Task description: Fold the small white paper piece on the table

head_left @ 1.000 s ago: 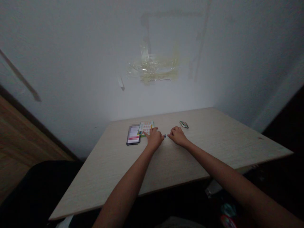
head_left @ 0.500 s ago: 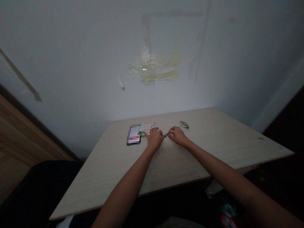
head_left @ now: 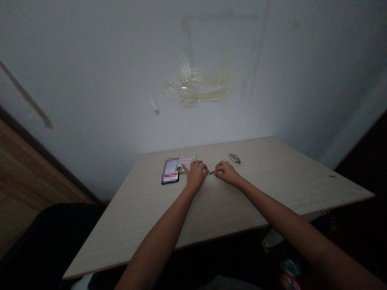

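Note:
A tiny blue and white piece [head_left: 211, 173] lies at the tabletop between my two hands; it is too small to name. My left hand [head_left: 197, 174] has its thumb and fingertips closed at the piece's left side. From the right, my right hand [head_left: 226, 172] pinches at its other side with bent fingers. Just left of my left hand, partly behind it, is a printed leaflet or booklet [head_left: 186, 160] with rows of small pictures. A phone [head_left: 170, 176] with a lit, blurred screen lies beside the leaflet, touching or slightly under its edge.
A small dark-and-light packet or folded piece [head_left: 234, 158] lies on the pale wooden table [head_left: 145, 205], beyond my right hand. Behind the table rises a grey wall [head_left: 121, 80] with peeling clear tape [head_left: 199, 86]. A dark chair-like shape [head_left: 60, 233] stands at the left.
My fingertips have drawn slightly apart, so more of the small blue and white piece shows between them. The phone, leaflet and packet have stayed put.

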### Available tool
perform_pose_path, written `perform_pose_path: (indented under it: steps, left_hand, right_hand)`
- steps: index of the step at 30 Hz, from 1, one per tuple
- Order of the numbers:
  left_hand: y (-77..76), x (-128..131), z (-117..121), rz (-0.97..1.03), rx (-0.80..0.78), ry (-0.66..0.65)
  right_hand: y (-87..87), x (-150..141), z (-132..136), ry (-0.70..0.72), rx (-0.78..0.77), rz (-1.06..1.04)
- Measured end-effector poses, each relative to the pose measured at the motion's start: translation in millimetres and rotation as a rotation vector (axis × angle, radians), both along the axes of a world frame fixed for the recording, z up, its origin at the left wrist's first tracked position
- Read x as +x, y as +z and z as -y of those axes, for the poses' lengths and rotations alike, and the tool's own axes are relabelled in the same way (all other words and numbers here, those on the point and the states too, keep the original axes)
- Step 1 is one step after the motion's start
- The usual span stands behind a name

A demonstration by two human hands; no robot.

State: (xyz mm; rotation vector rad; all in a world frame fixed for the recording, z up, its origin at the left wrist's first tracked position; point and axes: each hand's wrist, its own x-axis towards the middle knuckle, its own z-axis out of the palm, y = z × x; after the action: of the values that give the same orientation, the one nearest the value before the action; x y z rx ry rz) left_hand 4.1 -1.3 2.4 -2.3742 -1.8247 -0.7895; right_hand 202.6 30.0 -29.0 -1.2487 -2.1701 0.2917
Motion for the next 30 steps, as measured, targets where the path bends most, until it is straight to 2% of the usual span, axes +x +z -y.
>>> perform_pose_path:
  steps: [6,12,19,26,30]
  left_hand:
    - [2.9,-11,6,-0.022,-0.046,-0.238]
    - [7.7,-19,5,-0.108,-0.081,-0.343]
    - [12.9,-21,9,-0.166,-0.113,-0.349]
    - [6.2,-26,21,-0.207,-0.069,-0.344]
    - [1.7,-30,26,-0.213,-0.102,-0.317]
  right_hand:
    - [0.9,-2,4,-0.029,0.022,0.005]
    - [1.6,-3,7,-0.03,0.028,-0.003]
    - [1.3,-2,7,-0.018,0.006,-0.015]
    - [4.3,-2,8,-0.026,0.002,-0.005]
    - [5.5,-2,10,-0.025,0.022,0.01]
